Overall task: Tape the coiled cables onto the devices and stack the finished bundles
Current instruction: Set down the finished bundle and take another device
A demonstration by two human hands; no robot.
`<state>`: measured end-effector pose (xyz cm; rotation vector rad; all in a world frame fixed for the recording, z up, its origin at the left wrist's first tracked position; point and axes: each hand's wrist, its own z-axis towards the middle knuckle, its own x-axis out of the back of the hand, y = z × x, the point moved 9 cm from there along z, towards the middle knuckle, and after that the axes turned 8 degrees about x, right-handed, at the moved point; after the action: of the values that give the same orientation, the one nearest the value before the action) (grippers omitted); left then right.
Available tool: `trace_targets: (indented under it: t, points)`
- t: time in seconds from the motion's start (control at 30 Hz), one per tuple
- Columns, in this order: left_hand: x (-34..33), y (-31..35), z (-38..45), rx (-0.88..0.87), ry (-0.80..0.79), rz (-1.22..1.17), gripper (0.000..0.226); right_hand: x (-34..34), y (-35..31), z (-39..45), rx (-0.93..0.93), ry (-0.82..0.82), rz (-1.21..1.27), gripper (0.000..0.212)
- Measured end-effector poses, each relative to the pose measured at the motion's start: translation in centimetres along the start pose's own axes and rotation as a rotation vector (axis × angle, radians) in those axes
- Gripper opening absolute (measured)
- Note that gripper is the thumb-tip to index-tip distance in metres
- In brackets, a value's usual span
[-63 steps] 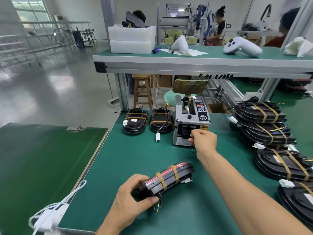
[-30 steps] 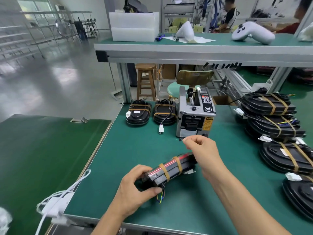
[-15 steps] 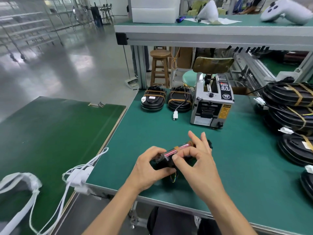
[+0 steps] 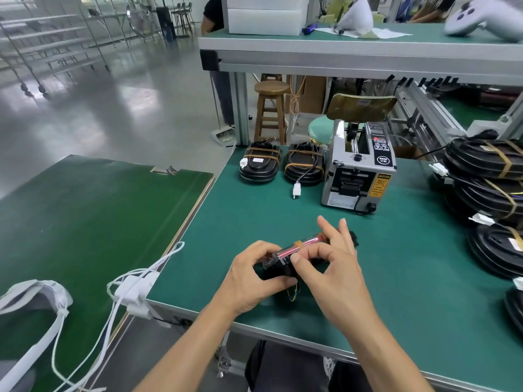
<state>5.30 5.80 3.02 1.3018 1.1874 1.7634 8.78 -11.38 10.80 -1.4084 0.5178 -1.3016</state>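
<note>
The green workbench carries everything, and the grip sits over its near edge. Beyond the grip and to its right, a stack of taped bundles of black devices with coiled cables runs along the bench's right side, each bound by brownish tape strips. Straight beyond the grip stands the grey tape dispenser; its face has a yellow warning label and a round black badge, but the lettering is too small to read. Beyond the grip and to its left lie two more taped bundles side by side, the right one trailing a white connector toward the grip. To the grip's left, white cords hang off the bench's corner.

At the grip itself, the device, black with a red-lit stripe along its upper edge and one tape band across it, is held just above the bench. The left hand curls round its near left end, thumb underneath. The right hand pinches the device's top edge between thumb and forefinger, the other fingers spread upright. Coloured wire ends dangle below the grip.
</note>
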Motion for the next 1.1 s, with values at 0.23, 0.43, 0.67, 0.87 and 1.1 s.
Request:
trace_targets:
  t: [0.23, 0.43, 0.67, 0.87, 1.1]
  points:
    - [-0.04, -0.18, 0.04, 0.002, -0.002, -0.006, 0.039, -0.32, 0.48, 0.08, 0.0, 0.015, -0.053, 0.015]
    - [-0.17, 0.08, 0.04, -0.006, -0.001, -0.017, 0.04, -0.56, 0.33, -0.02, 0.005, 0.045, -0.105, 0.02]
    - [-0.06, 0.17, -0.15, -0.006, 0.001, -0.01, 0.039, -0.57, 0.18, -0.22, 0.023, 0.063, -0.089, 0.021]
    - [-0.07, 0.4, -0.16, -0.004, -0.003, -0.004, 0.038, -0.61, 0.15, -0.26, 0.034, 0.08, -0.076, 0.021]
    - [-0.03, 0.52, -0.18, -0.009, -0.005, 0.002, 0.038, -0.66, 0.1, -0.19, 0.038, 0.08, -0.102, 0.022]
